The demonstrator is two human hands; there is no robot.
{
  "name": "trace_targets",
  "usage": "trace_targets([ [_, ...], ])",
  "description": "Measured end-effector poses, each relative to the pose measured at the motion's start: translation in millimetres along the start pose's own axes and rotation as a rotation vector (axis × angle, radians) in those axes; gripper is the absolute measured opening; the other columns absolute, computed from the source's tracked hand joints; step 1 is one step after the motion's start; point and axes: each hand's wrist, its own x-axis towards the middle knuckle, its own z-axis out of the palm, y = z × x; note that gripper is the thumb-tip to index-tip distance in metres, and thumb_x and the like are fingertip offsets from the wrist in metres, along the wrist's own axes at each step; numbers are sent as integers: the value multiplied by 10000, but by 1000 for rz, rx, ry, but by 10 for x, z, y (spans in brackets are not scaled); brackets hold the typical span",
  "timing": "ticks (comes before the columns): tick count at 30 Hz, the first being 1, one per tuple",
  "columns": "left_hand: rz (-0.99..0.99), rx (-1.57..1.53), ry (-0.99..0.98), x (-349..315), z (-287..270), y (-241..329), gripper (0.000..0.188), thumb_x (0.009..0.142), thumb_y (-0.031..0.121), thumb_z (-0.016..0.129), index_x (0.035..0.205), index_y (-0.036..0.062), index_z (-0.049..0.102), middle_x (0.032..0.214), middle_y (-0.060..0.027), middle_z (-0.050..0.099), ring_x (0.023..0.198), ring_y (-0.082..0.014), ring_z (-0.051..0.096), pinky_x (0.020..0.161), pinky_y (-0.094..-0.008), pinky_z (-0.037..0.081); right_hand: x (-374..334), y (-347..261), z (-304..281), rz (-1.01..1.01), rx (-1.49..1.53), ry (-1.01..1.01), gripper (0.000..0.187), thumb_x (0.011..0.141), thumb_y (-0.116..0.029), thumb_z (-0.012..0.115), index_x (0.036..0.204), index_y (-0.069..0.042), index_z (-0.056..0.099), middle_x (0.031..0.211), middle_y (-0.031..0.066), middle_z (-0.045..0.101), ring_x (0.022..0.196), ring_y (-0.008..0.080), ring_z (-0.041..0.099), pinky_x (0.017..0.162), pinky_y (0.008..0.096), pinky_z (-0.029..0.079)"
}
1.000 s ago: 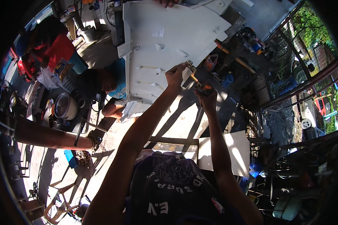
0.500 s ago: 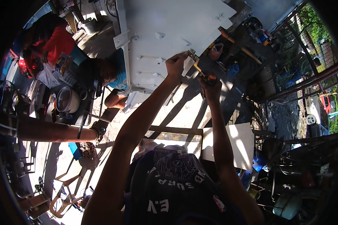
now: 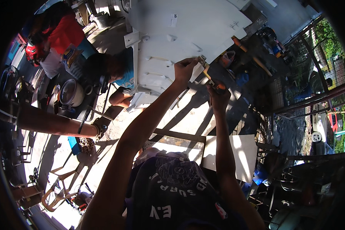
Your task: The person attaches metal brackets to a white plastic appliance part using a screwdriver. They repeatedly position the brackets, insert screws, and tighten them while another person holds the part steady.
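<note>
A large pale grey metal panel (image 3: 161,34) with tabs and slots fills the upper middle. My left hand (image 3: 184,70) reaches to its lower right corner, with the fingers pinched on a small metal bracket (image 3: 202,59). Just right of it and lower, my right hand (image 3: 219,99) is closed around an orange-and-black hand tool (image 3: 220,87). From that tool a yellow strip (image 3: 207,73) runs up toward the bracket and my left fingertips. The exact kind of tool is too small to make out. A white flap (image 3: 196,72) lies beside the strip.
Left of the panel crouches a person in a blue shirt (image 3: 126,73); another in red (image 3: 67,32) bends farther left. A lidded pot (image 3: 71,93) stands near them. A thick post (image 3: 57,124) crosses the left side. A white board (image 3: 239,157) lies below my right forearm.
The view has shifted, so panel and hands appear slightly lower and to the right. Both hands keep their grips at the panel's corner.
</note>
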Motion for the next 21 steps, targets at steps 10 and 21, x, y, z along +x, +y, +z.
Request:
trace_targets([
  [10,72,120,-90,-267,-107,117,266,918,209,753,1073,-7,761,940,-78,748,850,-113,643,808,-273,504,-161,-153,-152,-289,-234,32,256,810,-71,819,1041,-30,717,885,4,690,797,87,611,743,249,504],
  [21,159,525,-175,-1423,-982,-318,202,957,161,700,1122,59,754,906,-48,734,835,-80,600,766,-259,489,-1034,-144,-568,-31,-196,-449,190,813,-81,801,980,-34,722,894,31,712,841,92,648,771,268,516],
])
